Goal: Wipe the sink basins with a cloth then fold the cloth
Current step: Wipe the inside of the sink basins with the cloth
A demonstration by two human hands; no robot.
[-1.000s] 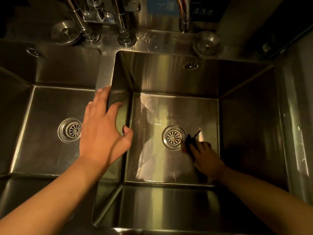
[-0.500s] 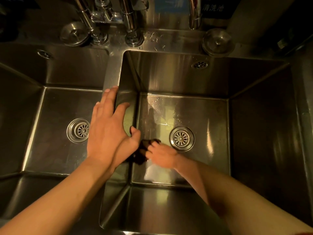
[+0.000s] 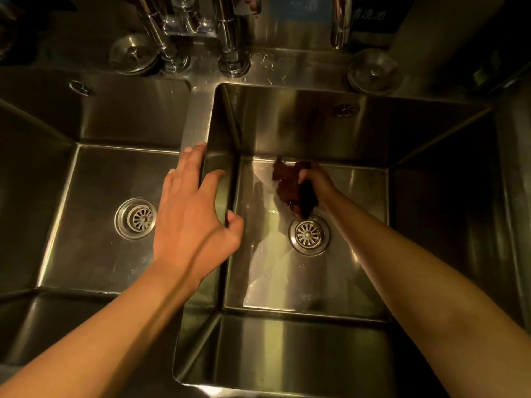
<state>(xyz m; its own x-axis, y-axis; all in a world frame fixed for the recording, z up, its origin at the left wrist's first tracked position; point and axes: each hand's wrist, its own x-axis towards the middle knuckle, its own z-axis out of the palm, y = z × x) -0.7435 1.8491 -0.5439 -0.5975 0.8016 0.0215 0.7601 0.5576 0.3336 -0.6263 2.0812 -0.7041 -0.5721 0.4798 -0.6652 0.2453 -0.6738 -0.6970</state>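
Note:
Two steel sink basins lie side by side below me. My right hand [image 3: 317, 183] reaches deep into the right basin [image 3: 442, 225] and grips a dark brown cloth [image 3: 287, 182], which is bunched against the basin floor near the back wall, just beyond the round drain [image 3: 309, 234]. My left hand [image 3: 192, 214] rests with straight fingers on the divider [image 3: 198, 116] between the basins, thumb hanging over the right basin's side. The left basin [image 3: 94, 173] holds only its drain [image 3: 136, 218].
Faucet pipes [image 3: 230, 33] rise behind the divider, another spout [image 3: 340, 21] at the back right. Two round drain stoppers [image 3: 133, 53] [image 3: 373, 70] sit on the back ledge. Overflow holes dot each basin's rear wall. The right basin's floor shines wet.
My right hand has swept the cloth from right of the drain, over to the front-left corner by the divider, then to the back of the basin floor. My left hand stays on the divider.

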